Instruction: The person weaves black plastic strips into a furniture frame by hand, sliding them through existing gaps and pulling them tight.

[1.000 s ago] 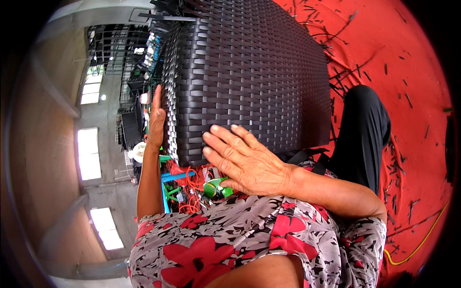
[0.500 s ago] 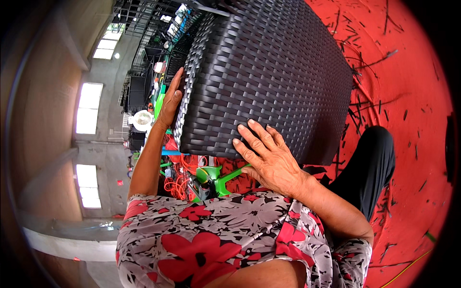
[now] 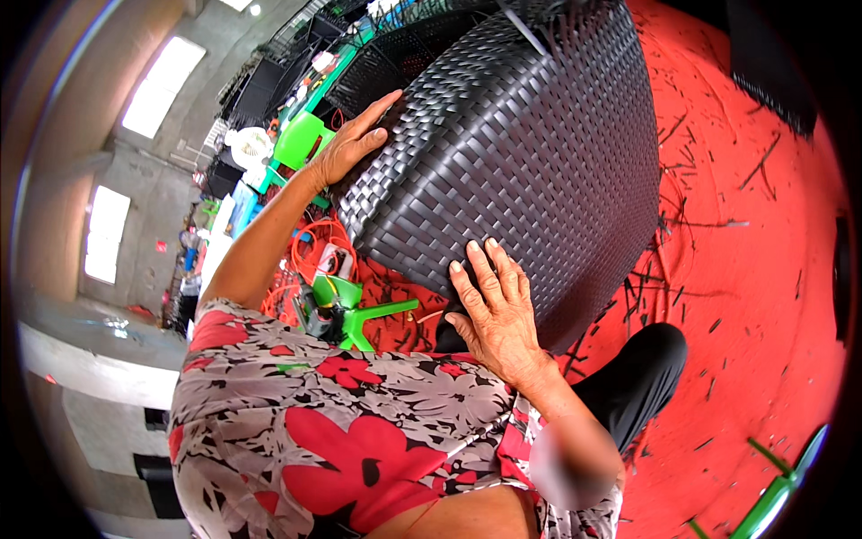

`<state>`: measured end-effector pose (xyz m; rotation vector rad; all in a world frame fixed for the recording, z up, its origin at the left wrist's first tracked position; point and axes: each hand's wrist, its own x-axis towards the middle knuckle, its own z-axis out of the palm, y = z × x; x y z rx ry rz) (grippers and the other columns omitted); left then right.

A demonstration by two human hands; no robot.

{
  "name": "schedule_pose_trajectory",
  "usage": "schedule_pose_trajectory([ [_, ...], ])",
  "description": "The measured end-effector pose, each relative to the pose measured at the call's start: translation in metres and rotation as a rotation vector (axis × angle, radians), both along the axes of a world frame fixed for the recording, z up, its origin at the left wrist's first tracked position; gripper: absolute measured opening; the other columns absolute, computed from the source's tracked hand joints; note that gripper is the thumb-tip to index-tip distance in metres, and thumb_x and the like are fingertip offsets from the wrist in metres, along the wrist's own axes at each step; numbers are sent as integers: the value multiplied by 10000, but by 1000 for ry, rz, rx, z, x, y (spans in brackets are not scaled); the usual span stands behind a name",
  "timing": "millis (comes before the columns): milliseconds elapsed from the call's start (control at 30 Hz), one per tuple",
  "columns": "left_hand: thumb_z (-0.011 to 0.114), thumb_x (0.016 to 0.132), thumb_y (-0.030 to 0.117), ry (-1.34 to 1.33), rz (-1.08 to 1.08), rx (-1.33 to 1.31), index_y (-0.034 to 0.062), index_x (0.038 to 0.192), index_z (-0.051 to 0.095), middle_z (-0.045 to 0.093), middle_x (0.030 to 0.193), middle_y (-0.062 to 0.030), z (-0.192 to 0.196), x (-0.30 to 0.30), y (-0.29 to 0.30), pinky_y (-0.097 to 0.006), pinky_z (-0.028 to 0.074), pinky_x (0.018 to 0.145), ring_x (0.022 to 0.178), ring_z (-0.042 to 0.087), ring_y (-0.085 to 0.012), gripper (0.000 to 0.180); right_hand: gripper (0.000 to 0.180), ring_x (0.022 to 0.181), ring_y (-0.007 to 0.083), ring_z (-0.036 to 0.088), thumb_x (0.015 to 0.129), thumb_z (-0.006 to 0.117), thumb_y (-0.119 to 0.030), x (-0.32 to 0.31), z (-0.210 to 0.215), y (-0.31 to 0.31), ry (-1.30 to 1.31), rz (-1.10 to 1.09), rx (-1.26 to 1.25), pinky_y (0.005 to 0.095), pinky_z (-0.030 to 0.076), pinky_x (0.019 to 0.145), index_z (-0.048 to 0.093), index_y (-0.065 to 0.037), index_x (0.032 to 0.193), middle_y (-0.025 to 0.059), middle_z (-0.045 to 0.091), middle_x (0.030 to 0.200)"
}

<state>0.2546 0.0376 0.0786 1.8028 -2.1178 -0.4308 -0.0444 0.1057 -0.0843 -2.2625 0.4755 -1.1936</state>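
In front of me stands a large black woven wicker furniture piece (image 3: 530,171), with a rounded edge between its side and its broad face. My left hand (image 3: 355,144) lies against its left side, fingers stretched out. Flat on the lower part of the broad face rests my right hand (image 3: 494,314), its fingers slightly spread. Near the top, a loose flat strip (image 3: 524,29) sticks out from the weave. The piece's underside is hidden.
A small green stool (image 3: 364,314) with a dark tool on it stands close on my left, beside coiled orange hose (image 3: 310,251). Green chair (image 3: 301,139) and white fan (image 3: 250,146) lie beyond. Cut black strips litter the red floor (image 3: 745,296). Another green item (image 3: 781,490) stands lower right.
The wicker piece has tilted and shifted in view, showing more of its left side. My left hand stays against that side, and my right hand sits lower on the broad face.
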Motion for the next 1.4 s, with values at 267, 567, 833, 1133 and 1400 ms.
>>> schedule_pose_trajectory([
  [267, 380, 910, 543, -71, -3, 4, 79, 1472, 256, 277, 1515, -113, 2, 0, 4, -354, 145, 1141, 1400, 241, -253, 740, 697, 1329, 390, 312, 739, 723, -267, 5, -4, -2, -66, 0, -20, 542, 296, 1023, 445, -78, 1350, 165, 342, 1451],
  [567, 396, 899, 571, -50, 4, 15, 87, 1469, 267, 281, 1513, -112, 4, -7, 3, -366, 165, 1143, 1396, 257, -262, 758, 756, 1364, 431, 225, 764, 699, -324, -1, 32, -35, -82, -58, -99, 575, 241, 1037, 382, -31, 1384, 181, 281, 1483],
  [833, 428, 898, 611, -53, -37, -75, 100, 1454, 294, 377, 1455, -144, 1, -10, 4, -377, 275, 1097, 1322, 388, -294, 767, 523, 1005, 355, 527, 723, 722, -89, -2, 60, -45, -297, -139, -71, 438, 433, 843, 536, 27, 1197, 176, 553, 1153],
  [1133, 461, 895, 527, 15, -18, -11, 81, 1460, 296, 366, 1461, -128, 6, -49, 8, -362, 212, 1118, 1351, 335, -255, 738, 277, 658, 278, 601, 748, 689, 49, -19, 86, -55, -433, -175, 289, 347, 486, 600, 556, -21, 981, 135, 568, 794],
  [1400, 493, 906, 526, 5, -77, -88, 83, 1454, 295, 373, 1454, -160, 2, -77, 7, -374, 233, 1115, 1359, 330, -294, 732, 306, 587, 145, 544, 738, 696, 28, -70, 84, -58, -336, -80, 341, 270, 450, 541, 575, -31, 1013, 73, 547, 767],
])
